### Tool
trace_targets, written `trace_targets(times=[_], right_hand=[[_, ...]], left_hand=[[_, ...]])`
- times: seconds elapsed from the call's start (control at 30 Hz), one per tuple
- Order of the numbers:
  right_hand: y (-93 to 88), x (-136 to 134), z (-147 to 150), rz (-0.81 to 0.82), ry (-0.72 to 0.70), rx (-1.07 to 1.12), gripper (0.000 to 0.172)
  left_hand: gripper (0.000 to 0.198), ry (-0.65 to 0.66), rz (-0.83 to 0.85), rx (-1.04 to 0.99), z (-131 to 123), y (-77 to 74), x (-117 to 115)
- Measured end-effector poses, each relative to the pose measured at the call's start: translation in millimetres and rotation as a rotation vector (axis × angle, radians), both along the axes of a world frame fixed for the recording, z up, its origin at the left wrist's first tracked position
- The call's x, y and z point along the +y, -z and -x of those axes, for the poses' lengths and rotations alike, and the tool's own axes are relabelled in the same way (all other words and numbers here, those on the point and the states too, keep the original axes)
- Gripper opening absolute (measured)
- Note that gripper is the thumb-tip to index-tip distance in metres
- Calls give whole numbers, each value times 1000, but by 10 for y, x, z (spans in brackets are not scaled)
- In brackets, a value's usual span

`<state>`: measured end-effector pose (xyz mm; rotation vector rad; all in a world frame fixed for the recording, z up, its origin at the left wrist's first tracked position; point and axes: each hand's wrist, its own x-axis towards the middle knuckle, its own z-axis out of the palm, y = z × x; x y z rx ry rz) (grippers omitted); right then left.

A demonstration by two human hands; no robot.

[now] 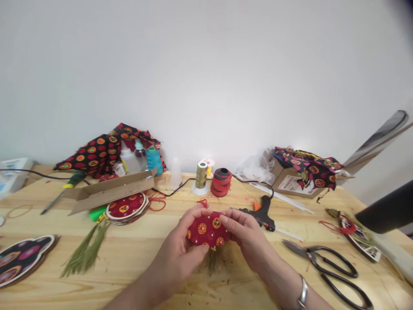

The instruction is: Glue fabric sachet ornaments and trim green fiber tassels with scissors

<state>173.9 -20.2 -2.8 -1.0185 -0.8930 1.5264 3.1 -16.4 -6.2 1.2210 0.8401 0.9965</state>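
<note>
Between my two hands is a red fabric-covered ornament (208, 231) with orange and green flower circles and small white dots. My left hand (183, 245) grips its left side, thumb along the lower edge. On the right, my right hand (245, 230) pinches the upper right part with thumb and fingers. A greenish tassel (214, 261) hangs blurred below it, and a bit of red cord (202, 202) shows above. The ornament's back and the fingers behind it are hidden.
Scissors (322, 262) lie at the right, near a black glue gun (263, 214). A red thread spool (221, 183) and gold thread spool (201, 176) stand behind. To the left are a cardboard tray (112, 191), a stack of round ornaments (127, 206) and a screwdriver (64, 189).
</note>
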Motion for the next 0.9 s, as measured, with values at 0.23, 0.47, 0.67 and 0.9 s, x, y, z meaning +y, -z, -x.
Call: trace_targets(times=[0.23,0.47,0.67,0.9], right_hand=[[36,33,-13,-3,67,5,29],[46,55,-44,-26,126,46,33],[106,83,-48,-41,182,40,30],[126,62,-24,-55,150,9,30]], left_hand=[[54,41,95,-191,-11,-81,0],[28,20,135,-279,-22,-62,101],[38,236,211,-352,-82,-77,58],[27,142,239,-180,-46,-21,72]])
